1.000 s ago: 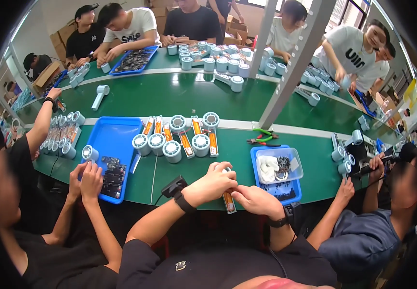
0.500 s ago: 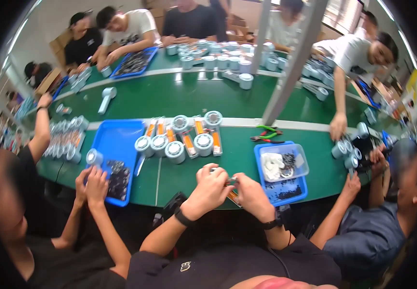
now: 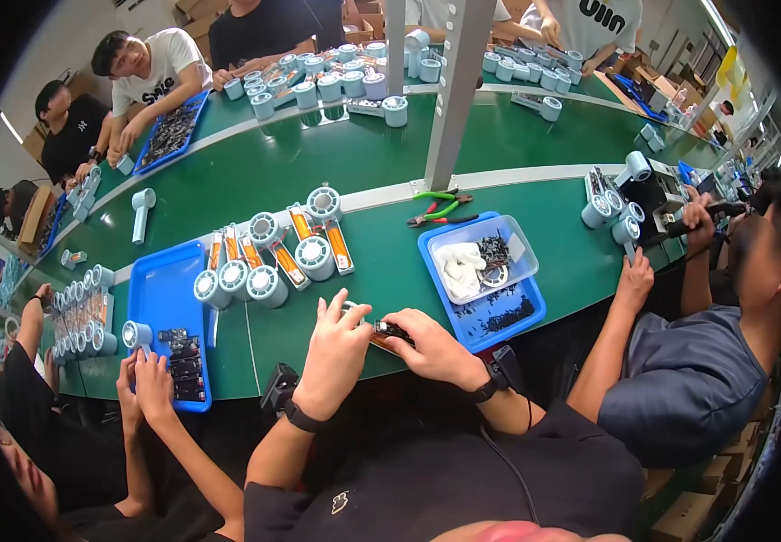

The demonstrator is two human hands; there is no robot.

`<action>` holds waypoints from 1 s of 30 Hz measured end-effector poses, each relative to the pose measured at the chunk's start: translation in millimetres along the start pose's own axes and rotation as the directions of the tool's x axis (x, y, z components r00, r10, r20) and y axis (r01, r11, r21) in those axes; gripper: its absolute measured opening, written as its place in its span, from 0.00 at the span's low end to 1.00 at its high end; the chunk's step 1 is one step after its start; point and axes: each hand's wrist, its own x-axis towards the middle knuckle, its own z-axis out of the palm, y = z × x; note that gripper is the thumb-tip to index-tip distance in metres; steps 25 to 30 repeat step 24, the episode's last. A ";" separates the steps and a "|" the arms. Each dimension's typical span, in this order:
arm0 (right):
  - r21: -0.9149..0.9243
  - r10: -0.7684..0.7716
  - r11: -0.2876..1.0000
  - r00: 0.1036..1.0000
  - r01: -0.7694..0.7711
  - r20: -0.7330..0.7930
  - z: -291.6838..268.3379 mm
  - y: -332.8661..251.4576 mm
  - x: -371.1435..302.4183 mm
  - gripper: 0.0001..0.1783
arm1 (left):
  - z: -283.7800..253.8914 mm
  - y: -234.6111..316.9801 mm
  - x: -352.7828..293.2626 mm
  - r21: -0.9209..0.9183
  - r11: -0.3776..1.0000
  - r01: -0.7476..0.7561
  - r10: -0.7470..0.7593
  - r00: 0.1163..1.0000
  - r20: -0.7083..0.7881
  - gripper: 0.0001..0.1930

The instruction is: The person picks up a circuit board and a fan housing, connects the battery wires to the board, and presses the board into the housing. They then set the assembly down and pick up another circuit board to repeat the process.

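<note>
My left hand point(image 3: 332, 350) is wrapped loosely around a pale handheld fan point(image 3: 354, 311), its index finger raised. Much of the fan is hidden behind that hand; a bit of orange shows below. Against its handle, my right hand point(image 3: 433, 348) pinches a small dark part point(image 3: 395, 331), whose exact kind I cannot make out. Beyond my hands, several light blue handheld fans point(image 3: 267, 285) lie with opened handles, orange batteries point(image 3: 337, 251) showing. To the right is a blue tray point(image 3: 463, 336) with small black parts and a clear plastic box point(image 3: 528, 262) holding white material and dark wires.
Green-handled pliers point(image 3: 437, 195) and a red-handled tool lie behind the tray. A metal post point(image 3: 452, 108) rises from the table divider. At left, a co-worker's hands point(image 3: 144, 384) work by another blue tray point(image 3: 167, 271). A co-worker at right handles fans point(image 3: 626, 229).
My view has turned to the right, so the table things sit further left. My left fingers have lifted and spread somewhat, and the dark part in my right hand now shows.
</note>
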 end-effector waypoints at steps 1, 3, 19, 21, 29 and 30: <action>-0.007 0.007 1.000 1.000 -0.007 0.003 -0.6 1.4 0.6 0.16 | -1.6 1.3 1.8 0.042 0.999 -0.007 0.005 0.999 0.046 0.05; -0.014 0.023 1.000 1.000 -0.022 0.012 2.0 1.1 -2.8 0.16 | -8.0 8.2 7.3 0.080 0.997 0.009 -0.015 0.997 0.081 0.05; 0.065 0.065 0.996 0.996 -0.062 -0.059 0.5 3.4 -2.3 0.17 | -8.9 16.7 -3.1 0.238 0.971 0.014 -0.038 0.994 0.099 0.08; 0.003 0.046 0.999 0.997 -0.046 -0.064 0.9 -0.6 -0.4 0.17 | -9.9 15.4 -1.3 0.282 0.959 0.007 -0.049 0.989 0.142 0.09; -0.161 0.007 0.987 0.998 -0.018 -0.068 2.7 -6.7 -0.6 0.19 | -12.1 4.0 -1.6 0.266 0.962 -0.063 0.017 0.985 0.172 0.11; -0.161 0.007 0.987 0.998 -0.018 -0.068 2.7 -6.7 -0.6 0.19 | -12.1 4.0 -1.6 0.266 0.962 -0.063 0.017 0.985 0.172 0.11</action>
